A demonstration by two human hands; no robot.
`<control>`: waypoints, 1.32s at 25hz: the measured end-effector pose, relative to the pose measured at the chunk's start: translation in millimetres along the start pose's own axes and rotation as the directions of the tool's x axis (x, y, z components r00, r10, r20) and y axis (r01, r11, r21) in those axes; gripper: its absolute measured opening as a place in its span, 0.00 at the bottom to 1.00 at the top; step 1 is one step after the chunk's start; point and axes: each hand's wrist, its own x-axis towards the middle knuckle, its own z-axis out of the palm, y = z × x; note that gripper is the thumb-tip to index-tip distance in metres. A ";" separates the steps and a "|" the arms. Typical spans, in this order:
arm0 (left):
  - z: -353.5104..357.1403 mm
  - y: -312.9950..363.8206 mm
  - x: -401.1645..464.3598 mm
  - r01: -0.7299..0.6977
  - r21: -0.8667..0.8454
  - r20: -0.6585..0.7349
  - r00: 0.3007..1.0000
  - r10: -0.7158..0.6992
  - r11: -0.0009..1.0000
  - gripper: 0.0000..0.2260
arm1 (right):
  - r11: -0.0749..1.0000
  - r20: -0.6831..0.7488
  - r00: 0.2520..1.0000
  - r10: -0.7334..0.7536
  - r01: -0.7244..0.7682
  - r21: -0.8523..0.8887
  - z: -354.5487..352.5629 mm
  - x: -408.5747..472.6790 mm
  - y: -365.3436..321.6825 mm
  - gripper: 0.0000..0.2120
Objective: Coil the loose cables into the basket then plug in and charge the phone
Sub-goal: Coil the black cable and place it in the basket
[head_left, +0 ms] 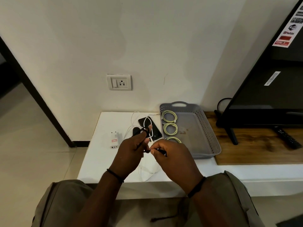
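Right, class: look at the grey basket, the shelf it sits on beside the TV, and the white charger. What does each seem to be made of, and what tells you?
Basket: likely moulded plastic, matt grey; perforated walls and a cut-out handle suggest it.
Shelf: wood or wood-look laminate; brown grain shows, but which one is unclear.
Charger: probably hard white plastic, smooth, with a red label.

Home living room: television (268, 76), wall socket (119, 82)

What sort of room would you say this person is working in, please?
Probably a home living room or bedroom: a TV on a wooden stand with its remote, and a wall socket.
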 end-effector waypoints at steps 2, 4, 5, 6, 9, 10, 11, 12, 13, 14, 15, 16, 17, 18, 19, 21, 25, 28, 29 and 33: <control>0.3 0.3 -2.5 0.016 -0.088 0.109 0.994 -0.006 0.996 0.10 | 0.999 -0.052 0.998 -0.042 0.042 -0.006 -0.9 1.6 1.0 0.06; 0.1 1.2 -4.6 0.022 -0.144 0.178 0.984 0.004 0.989 0.16 | 0.998 -0.094 0.994 -0.061 0.060 -0.004 -4.0 4.2 3.6 0.09; 0.5 2.0 -4.9 0.020 -0.153 0.189 0.982 0.009 0.988 0.18 | 0.998 -0.118 0.991 -0.063 0.063 -0.010 -6.4 6.0 5.6 0.10; 1.2 3.3 -5.0 0.020 -0.164 0.192 0.981 0.012 0.986 0.18 | 0.998 -0.145 0.987 -0.069 0.067 -0.018 -8.9 7.7 7.5 0.12; 1.0 5.8 -3.8 0.038 -0.227 0.208 0.978 0.010 0.973 0.16 | 0.993 -0.201 0.972 -0.119 0.113 -0.039 -15.8 14.9 8.4 0.12; 0.1 8.1 -3.8 0.054 -0.265 0.221 0.975 0.006 0.963 0.17 | 0.989 -0.228 0.963 -0.146 0.138 -0.052 -18.3 19.2 8.4 0.09; -0.5 10.1 -3.9 0.076 -0.309 0.243 0.970 0.001 0.948 0.17 | 0.986 -0.250 0.954 -0.168 0.158 -0.058 -21.8 25.0 8.5 0.08; -1.4 12.9 -4.4 0.104 -0.350 0.271 0.963 -0.005 0.931 0.18 | 0.984 -0.258 0.949 -0.180 0.174 -0.045 -26.2 31.8 8.6 0.07; -3.6 16.1 -5.0 0.133 -0.388 0.304 0.953 -0.010 0.912 0.19 | 0.981 -0.256 0.948 -0.188 0.191 -0.013 -31.2 38.7 8.3 0.07; -7.0 19.3 -5.0 0.162 -0.436 0.332 0.943 -0.009 0.885 0.19 | 0.977 -0.251 0.949 -0.192 0.209 0.041 -35.7 45.1 7.8 0.07; -11.6 22.1 -4.5 0.201 -0.519 0.351 0.936 -0.007 0.831 0.18 | 0.968 -0.255 0.949 -0.185 0.220 0.117 -39.1 50.8 7.5 0.06; -17.3 24.6 -3.3 0.248 -0.641 0.361 0.932 0.001 0.727 0.16 | 0.952 -0.271 0.948 -0.166 0.225 0.205 -41.6 54.3 6.7 0.04; -23.8 27.0 -1.2 0.292 -0.768 0.365 0.931 0.015 0.570 0.15 | 0.932 -0.294 0.945 -0.142 0.228 0.281 -41.8 56.2 6.9 0.02; -30.6 30.0 1.1 0.320 -0.858 0.359 0.933 0.024 0.401 0.13 | 0.917 -0.321 0.939 -0.127 0.234 0.323 -39.3 56.1 7.9 0.01; -36.5 31.9 3.5 0.330 -0.907 0.347 0.938 0.020 0.263 0.13 | 0.913 -0.345 0.930 -0.124 0.243 0.327 -33.4 54.3 10.2 0.01; -42.8 34.5 7.2 0.313 -0.944 0.311 0.950 -0.033 0.105 0.16 | 0.928 -0.366 0.922 -0.124 0.238 0.285 -12.0 45.1 15.6 0.03; -43.3 27.9 11.3 0.207 -0.978 0.198 0.963 -0.185 0.029 0.17 | 0.950 -0.250 0.968 -0.006 0.084 0.300 32.4 10.5 32.6 0.10; -48.3 14.7 14.7 0.119 -0.986 0.074 0.940 -0.333 0.117 0.15 | 0.973 -0.008 0.996 0.088 -0.084 0.217 49.0 -11.5 37.2 0.11; -49.4 10.6 15.3 0.104 -0.979 0.031 0.927 -0.373 0.177 0.14 | 0.981 0.050 0.995 0.085 -0.093 0.169 52.2 -15.3 34.8 0.12; -37.9 2.9 11.8 0.100 -0.850 -0.152 0.894 -0.422 0.517 0.13 | 0.994 0.204 0.979 0.005 -0.027 0.106 57.9 -15.8 5.5 0.14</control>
